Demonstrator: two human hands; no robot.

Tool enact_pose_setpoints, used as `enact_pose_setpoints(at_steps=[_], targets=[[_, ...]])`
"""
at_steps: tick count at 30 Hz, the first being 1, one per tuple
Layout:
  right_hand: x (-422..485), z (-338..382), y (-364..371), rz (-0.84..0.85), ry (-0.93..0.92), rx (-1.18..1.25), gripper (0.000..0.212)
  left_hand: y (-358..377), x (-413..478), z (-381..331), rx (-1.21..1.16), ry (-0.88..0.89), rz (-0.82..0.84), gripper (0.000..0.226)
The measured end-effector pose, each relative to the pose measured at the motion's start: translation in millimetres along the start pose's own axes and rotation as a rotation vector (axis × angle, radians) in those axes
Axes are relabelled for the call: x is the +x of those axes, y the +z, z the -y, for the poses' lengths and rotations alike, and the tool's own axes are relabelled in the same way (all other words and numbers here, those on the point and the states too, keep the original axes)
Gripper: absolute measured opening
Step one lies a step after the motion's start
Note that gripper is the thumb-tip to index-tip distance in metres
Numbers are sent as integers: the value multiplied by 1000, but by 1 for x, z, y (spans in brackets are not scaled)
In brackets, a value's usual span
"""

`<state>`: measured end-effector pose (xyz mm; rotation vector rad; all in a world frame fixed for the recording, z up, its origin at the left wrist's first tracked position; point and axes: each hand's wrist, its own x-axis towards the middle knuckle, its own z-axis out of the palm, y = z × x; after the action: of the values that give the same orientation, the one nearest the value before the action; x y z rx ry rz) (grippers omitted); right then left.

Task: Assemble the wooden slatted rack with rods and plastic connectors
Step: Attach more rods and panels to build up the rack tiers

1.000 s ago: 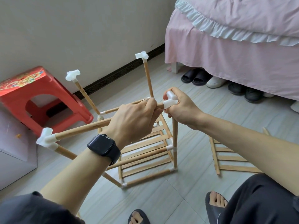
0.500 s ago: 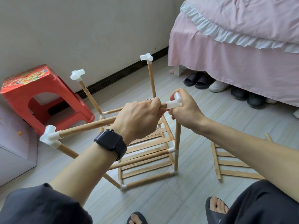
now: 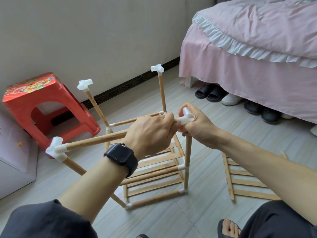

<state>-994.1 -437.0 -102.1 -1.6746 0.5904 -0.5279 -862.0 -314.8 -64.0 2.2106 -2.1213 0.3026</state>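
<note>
Soft even daylight, wide-angle edge distortion

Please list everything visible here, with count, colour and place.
rack: one, wood, floor centre
rod: one, wood, across the rack top
connector: one, white, near right post top
other connectors: many, white, rack joints
slat panel: one, wood, floor right
stool: one, red, left
bed: one, pink, upper right
shoes: several, black and white, under bed
watch: one, black, left wrist
left hand: one, grips the rod
right hand: one, grips the connector
</note>
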Motion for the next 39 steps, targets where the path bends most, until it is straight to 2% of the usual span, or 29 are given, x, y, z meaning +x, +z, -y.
enact_pose_setpoints(at_steps=[6,9,12,18,22,27,30,31,33,35,36,37,39], targets=[[1,-2,13,-96,-26,-81,31,3,2,-1,15,-20,-29,33],[0,-2,12,-36,-61,-133,28,1,1,2,27,-50,56,17],[-2,-4,9,-13,-89,-188,30,-1,-1,10,34,-56,103,11],[0,-2,16,-59,-98,-219,30,11,-3,12,138,-195,-27,23],[1,1,20,-128,-73,-226,34,13,5,6,157,-224,-40,15],[1,7,23,-113,-18,-199,30,8,3,4,165,-251,-44,15],[-5,8,20,-78,5,-169,29,1,-1,6,63,-171,-10,4],[-7,8,19,-66,8,-154,32,-3,-6,11,0,-138,12,6],[-13,9,16,-39,29,-115,39,-15,-24,30,-155,-144,79,22],[-20,8,11,18,50,-55,48,-30,-55,61,-309,-242,64,25],[-21,6,8,47,52,6,52,-37,-72,78,-330,-313,4,22],[-22,5,5,62,54,84,55,-42,-88,96,-329,-408,-76,19],[-18,6,5,57,68,249,54,-48,-117,131,-386,-709,-245,16]])
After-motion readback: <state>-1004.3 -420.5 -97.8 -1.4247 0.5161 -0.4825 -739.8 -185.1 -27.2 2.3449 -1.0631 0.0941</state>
